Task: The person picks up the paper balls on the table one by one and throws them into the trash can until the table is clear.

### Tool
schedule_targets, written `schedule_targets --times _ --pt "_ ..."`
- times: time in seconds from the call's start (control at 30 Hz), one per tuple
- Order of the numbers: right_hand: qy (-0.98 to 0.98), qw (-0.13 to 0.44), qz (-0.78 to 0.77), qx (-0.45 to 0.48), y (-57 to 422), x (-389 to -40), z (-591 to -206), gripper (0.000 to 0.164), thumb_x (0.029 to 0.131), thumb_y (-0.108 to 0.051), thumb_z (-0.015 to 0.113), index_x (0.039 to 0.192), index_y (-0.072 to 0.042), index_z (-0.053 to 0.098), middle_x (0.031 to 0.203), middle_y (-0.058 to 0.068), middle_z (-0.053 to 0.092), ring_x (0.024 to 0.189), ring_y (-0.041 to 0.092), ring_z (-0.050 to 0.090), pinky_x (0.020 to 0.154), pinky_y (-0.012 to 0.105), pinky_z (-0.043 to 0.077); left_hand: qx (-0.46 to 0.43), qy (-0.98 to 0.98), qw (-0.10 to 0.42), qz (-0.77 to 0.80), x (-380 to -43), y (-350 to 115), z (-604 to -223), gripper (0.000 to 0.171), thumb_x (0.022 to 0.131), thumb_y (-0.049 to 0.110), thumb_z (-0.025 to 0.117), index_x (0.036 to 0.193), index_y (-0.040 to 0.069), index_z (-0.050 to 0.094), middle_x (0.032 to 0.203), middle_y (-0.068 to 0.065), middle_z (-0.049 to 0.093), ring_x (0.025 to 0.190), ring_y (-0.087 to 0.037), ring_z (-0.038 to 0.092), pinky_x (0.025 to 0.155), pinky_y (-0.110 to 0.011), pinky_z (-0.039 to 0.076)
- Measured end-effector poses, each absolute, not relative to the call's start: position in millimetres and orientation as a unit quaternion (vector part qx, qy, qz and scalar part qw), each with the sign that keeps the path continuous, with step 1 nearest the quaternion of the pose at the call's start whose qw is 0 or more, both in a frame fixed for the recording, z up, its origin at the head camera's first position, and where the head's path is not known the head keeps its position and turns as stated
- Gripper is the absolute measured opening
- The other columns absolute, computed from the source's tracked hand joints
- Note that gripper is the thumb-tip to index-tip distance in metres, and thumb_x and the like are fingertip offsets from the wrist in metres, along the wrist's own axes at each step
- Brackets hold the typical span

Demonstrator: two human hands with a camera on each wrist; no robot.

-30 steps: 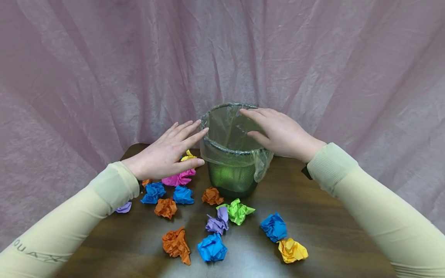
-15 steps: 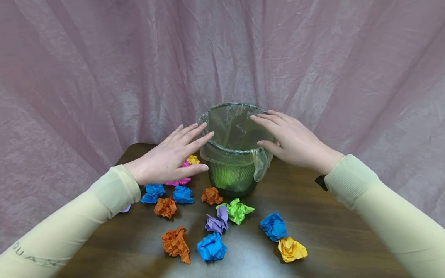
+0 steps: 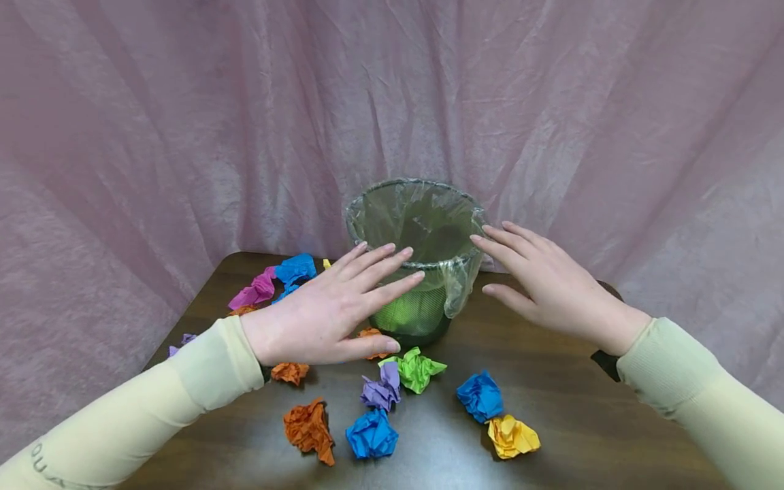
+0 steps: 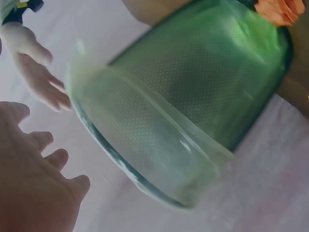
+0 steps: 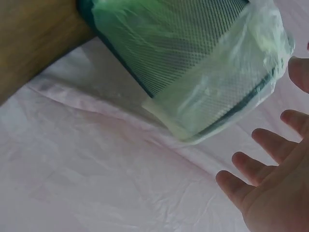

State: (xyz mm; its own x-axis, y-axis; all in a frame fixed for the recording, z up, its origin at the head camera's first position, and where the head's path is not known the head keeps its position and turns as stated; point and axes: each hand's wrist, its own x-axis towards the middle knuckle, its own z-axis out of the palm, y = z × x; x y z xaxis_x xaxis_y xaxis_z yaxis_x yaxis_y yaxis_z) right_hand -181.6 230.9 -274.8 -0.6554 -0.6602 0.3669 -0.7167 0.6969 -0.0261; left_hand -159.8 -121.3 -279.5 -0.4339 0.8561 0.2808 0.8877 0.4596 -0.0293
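Note:
A green mesh wastebasket (image 3: 413, 309) stands upright on the table, its rim wrapped in a clear plastic liner (image 3: 461, 286) that hangs down outside. My left hand (image 3: 333, 309), fingers straight and spread, hovers in front of the basket's left side and overlaps it in the head view. To the right of the rim is my right hand (image 3: 548, 286), fingers extended and holding nothing. The left wrist view has the basket (image 4: 193, 82) between both hands' fingertips and the table side. In the right wrist view, spread fingers (image 5: 270, 145) point toward the liner-covered rim.
Crumpled paper balls lie in front: green (image 3: 419, 371), purple (image 3: 381, 389), blue (image 3: 371, 434), another blue (image 3: 480, 396), yellow (image 3: 513, 437) and orange (image 3: 309, 430). More, including pink (image 3: 254, 289) and blue (image 3: 297, 267), sit at the left, partly behind my left arm. A pinkish curtain (image 3: 245, 122) hangs behind.
My left hand has moved right and nearer, now across the basket's front. The right hand has drawn back rightward, off the basket's opening. Paper balls behind the left hand have come into view.

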Motion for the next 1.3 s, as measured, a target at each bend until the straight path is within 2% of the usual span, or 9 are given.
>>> schedule_targets --times 0.2,0.37,0.73,0.97,1.17,1.3 --pt "-0.908 0.161 0.086 0.376 248 -162 -296 0.075 0.094 -0.032 0.075 0.159 -0.017 0.040 0.160 0.008 0.041 0.148 0.034 0.033 0.114 0.059 0.032 -0.560 -0.819 0.112 -0.060 -144 -101 -289 0.082 0.101 0.065 0.045 0.166 0.022 0.017 0.172 -0.004 0.005 0.157 -0.028 0.006 0.124 -0.052 0.009" --pt "-0.914 0.142 0.087 0.369 256 -152 -318 0.078 0.094 -0.034 0.076 0.160 -0.020 0.037 0.160 0.006 0.041 0.148 0.034 0.034 0.113 0.059 0.033 -0.583 -0.806 0.086 -0.064 -135 -90 -305 0.082 0.102 0.065 0.044 0.166 0.023 0.017 0.172 -0.001 0.004 0.157 -0.024 0.004 0.125 -0.051 0.008" --pt "-0.931 0.052 0.096 0.347 259 -135 -364 0.075 0.096 -0.041 0.072 0.160 -0.022 0.038 0.162 0.006 0.038 0.147 0.037 0.034 0.113 0.060 0.033 -0.591 -0.805 0.021 -0.054 -129 -81 -341 0.081 0.101 0.067 0.042 0.166 0.025 0.015 0.172 0.000 0.002 0.157 -0.020 -0.001 0.125 -0.049 0.010" --pt "-0.937 -0.015 0.114 0.331 256 -127 -391 0.072 0.096 -0.049 0.070 0.158 -0.024 0.042 0.160 0.004 0.041 0.142 0.031 0.045 0.108 0.056 0.043 -0.590 -0.805 -0.032 -0.060 -127 -79 -366 0.080 0.101 0.068 0.039 0.166 0.028 0.013 0.171 0.001 0.003 0.157 -0.020 0.000 0.124 -0.050 0.012" --pt "-0.938 -0.076 0.117 0.317 247 -123 -407 0.071 0.096 -0.053 0.067 0.155 -0.019 0.046 0.155 0.008 0.047 0.134 0.033 0.053 0.099 0.055 0.051 -0.588 -0.807 -0.027 -0.044 -122 -83 -389 0.079 0.102 0.068 0.037 0.165 0.024 0.020 0.171 -0.003 0.010 0.157 -0.023 0.006 0.124 -0.050 0.015" --pt "-0.947 -0.108 0.115 0.281 238 -123 -413 0.079 0.092 -0.062 0.066 0.154 -0.016 0.048 0.149 0.011 0.052 0.123 0.034 0.061 0.094 0.054 0.053 -0.589 -0.807 -0.011 -0.033 -119 -85 -400 0.078 0.102 0.067 0.038 0.164 0.021 0.026 0.171 -0.006 0.012 0.156 -0.025 0.010 0.124 -0.049 0.016"
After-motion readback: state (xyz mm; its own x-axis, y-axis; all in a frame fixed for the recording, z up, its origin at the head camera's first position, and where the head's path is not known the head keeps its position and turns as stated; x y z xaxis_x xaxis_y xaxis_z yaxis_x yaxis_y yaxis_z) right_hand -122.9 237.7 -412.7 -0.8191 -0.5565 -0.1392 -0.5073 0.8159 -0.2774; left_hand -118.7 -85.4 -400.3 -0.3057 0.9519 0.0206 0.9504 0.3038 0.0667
